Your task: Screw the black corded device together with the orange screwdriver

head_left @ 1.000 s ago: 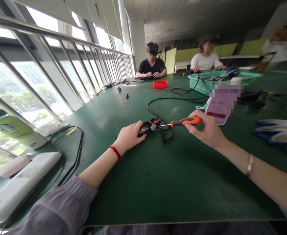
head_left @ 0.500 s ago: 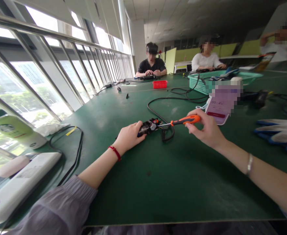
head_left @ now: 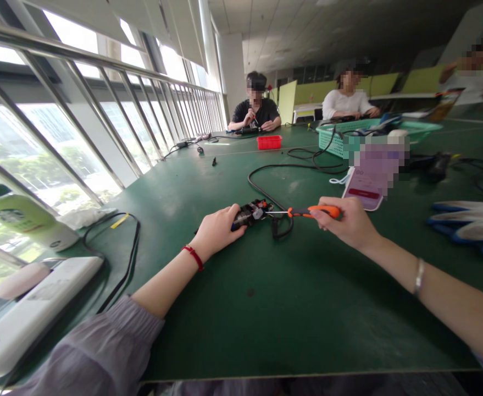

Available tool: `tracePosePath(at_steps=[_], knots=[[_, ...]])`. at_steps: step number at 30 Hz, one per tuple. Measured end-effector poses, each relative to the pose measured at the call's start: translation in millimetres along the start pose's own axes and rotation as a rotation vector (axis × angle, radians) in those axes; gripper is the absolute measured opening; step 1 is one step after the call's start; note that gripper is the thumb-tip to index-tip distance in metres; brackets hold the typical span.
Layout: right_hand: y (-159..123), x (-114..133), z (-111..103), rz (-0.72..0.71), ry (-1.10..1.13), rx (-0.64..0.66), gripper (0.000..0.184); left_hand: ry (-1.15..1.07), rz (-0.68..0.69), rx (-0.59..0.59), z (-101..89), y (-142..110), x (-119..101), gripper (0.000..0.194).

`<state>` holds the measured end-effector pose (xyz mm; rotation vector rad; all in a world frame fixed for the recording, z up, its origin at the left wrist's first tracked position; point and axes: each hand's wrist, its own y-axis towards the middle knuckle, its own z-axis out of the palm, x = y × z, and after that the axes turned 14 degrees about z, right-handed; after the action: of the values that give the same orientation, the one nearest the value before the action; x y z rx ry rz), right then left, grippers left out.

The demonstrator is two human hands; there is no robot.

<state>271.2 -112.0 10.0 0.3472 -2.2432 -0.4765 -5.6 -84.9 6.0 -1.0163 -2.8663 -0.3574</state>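
Observation:
My left hand (head_left: 220, 230) is closed around a dark, opened-up electrical device (head_left: 253, 213) lying on the green table. Grey and orange inner parts show at its right end, and a black cable (head_left: 261, 190) runs from there. The device's left portion is hidden under my fingers. In my right hand (head_left: 348, 220) is an orange and black screwdriver (head_left: 303, 212), gripped by its handle. Its thin metal shaft points left, held nearly level, with the tip at the device's right end. Whether the tip sits in a screw is too small to tell.
A phone (head_left: 368, 181) leans behind my right hand, near a teal basket (head_left: 332, 144). White-and-blue gloves (head_left: 467, 225) lie at right, a red tray (head_left: 269, 142) farther back. At left are a bottle (head_left: 27, 220) and a white power bank-like case (head_left: 51, 308). Other people sit across the table.
My right hand has lowered slightly, bringing the screwdriver closer to level, and its fingers have shifted on the handle. My left hand and the device stay put. A person opposite has raised a hand.

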Motion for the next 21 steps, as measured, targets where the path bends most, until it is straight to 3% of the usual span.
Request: tracePosePath(at_steps=[2,6,9,13,17,21], knots=[[-0.2,0.3,0.0,0.012,-0.006,0.004,0.032,0.001,0.004,-0.003,0.4,-0.1,0.3,0.023],[-0.3,1.3,1.1,-0.001,0.096,-0.051,0.011,0.004,0.010,-0.008,1.0,-0.4,0.5,0.023],[-0.1,1.8,0.7,0.030,0.085,-0.057,0.014,0.003,0.003,-0.003,0.7,-0.2,0.1,0.024],[-0.1,1.1,-1.1,0.093,0.021,-0.033,0.036,0.003,-0.013,0.012,-0.1,0.3,-0.6,0.025],[-0.2,0.6,-0.1,0.070,0.099,-0.050,0.017,0.012,-0.021,0.012,0.4,-0.4,-1.7,0.026],[0.9,1.6,0.7,0.092,0.068,-0.041,0.016,-0.002,-0.055,-0.005,0.3,-2.1,-3.0,0.030]])
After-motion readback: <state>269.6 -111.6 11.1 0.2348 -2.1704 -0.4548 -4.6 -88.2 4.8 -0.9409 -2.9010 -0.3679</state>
